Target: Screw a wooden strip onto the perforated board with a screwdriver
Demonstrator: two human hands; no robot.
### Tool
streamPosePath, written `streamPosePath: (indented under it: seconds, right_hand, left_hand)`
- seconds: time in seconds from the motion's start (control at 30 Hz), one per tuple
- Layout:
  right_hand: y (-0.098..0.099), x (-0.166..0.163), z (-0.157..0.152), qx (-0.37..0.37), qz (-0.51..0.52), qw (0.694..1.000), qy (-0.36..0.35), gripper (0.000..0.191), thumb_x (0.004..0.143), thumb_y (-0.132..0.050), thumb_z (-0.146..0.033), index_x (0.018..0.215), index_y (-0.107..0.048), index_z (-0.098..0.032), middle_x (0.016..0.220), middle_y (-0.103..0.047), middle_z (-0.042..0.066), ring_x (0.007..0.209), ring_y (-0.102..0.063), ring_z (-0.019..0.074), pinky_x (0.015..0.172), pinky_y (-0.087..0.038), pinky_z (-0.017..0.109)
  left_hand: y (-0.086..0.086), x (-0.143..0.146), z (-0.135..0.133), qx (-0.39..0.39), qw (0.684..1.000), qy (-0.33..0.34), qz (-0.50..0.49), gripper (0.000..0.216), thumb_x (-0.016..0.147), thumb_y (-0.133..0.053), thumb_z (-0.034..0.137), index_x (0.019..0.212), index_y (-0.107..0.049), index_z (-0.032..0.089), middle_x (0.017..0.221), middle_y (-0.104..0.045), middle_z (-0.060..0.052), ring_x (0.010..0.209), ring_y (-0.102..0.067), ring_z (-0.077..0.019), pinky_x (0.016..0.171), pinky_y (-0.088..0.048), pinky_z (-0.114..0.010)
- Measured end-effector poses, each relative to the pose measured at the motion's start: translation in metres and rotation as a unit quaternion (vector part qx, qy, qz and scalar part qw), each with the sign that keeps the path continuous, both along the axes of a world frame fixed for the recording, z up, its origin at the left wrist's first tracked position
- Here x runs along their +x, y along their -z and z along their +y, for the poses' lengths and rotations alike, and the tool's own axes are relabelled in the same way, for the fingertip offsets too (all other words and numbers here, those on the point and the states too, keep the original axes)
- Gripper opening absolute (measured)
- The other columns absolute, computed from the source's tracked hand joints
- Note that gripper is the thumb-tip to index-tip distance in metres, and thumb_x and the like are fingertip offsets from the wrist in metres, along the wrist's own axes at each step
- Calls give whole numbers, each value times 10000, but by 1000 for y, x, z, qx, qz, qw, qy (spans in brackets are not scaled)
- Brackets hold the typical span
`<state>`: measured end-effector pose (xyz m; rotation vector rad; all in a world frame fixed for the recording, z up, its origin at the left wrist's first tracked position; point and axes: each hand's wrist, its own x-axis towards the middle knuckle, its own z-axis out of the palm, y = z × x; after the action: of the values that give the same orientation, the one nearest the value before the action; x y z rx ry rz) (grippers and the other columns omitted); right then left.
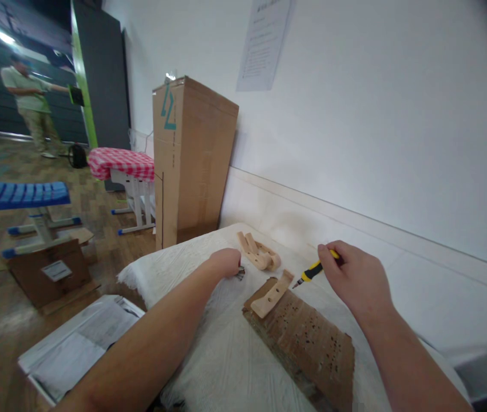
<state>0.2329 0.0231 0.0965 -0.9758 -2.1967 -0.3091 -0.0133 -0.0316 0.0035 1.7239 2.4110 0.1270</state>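
My right hand [357,280] is wrapped round a yellow and black screwdriver [312,271], its tip pointing down and left. Just left of that tip lies a pale wooden piece with dark holes [272,294], on the far end of a brown board [312,337] pitted with many small holes. On the white cloth, my left hand [226,263] is closed at a few small metal pieces [240,273] that look like screws; its fingertips are mostly hidden. More pale wooden pieces [258,252] lie in a group right of my left hand.
The white cloth [174,269] covers the table, which stands against the white wall [376,114]. A tall cardboard box [196,166] rises behind its far left end. On the floor are a blue stool [26,195] and a white tray [84,343]. A person [32,103] stands far left.
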Motion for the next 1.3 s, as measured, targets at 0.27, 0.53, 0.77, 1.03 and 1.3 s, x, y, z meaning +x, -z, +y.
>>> streamPosePath:
  seconds: [0.27,0.53,0.77,1.03,1.3]
  right_hand:
    - [0,0,-1,-17,-10,1000,2,351,863,-383,-433,723,-610,-205,634,-637,43,581,-565,187,528,-326,275]
    - [4,-3,-2,2,-46,996,-73,316,878,-394,-411,741,-593,-206,688,-648,32,648,-592,188,554,-350,276]
    - [6,-1,1,14,-85,987,-133,322,886,-405,-423,788,-613,-196,689,-630,16,610,-572,152,555,-365,266]
    - [2,0,-3,33,-37,993,-104,273,884,-420,-409,873,-592,-197,690,-634,15,567,-563,147,520,-347,252]
    - [0,0,-7,43,-46,991,-122,290,908,-366,-374,885,-582,-182,724,-648,43,596,-584,162,539,-360,262]
  left_hand:
    - [-5,2,0,7,1000,0,-12,205,683,-617,258,848,-725,201,886,-688,-71,807,-622,-213,703,-476,-282]
    - [-5,8,0,23,999,19,-34,154,665,-604,196,773,-705,152,801,-674,-82,781,-609,-213,704,-461,-294]
    - [-13,14,2,120,988,10,-93,225,824,-447,241,845,-636,119,841,-634,-92,797,-575,-174,677,-427,-262]
    - [-19,33,-7,119,803,235,-535,182,784,-592,318,796,-538,144,649,-460,40,524,-365,-53,472,-258,-192]
    - [-17,41,-7,2,746,267,-610,345,722,-671,241,1062,-648,185,736,-525,17,576,-395,-55,510,-259,-204]
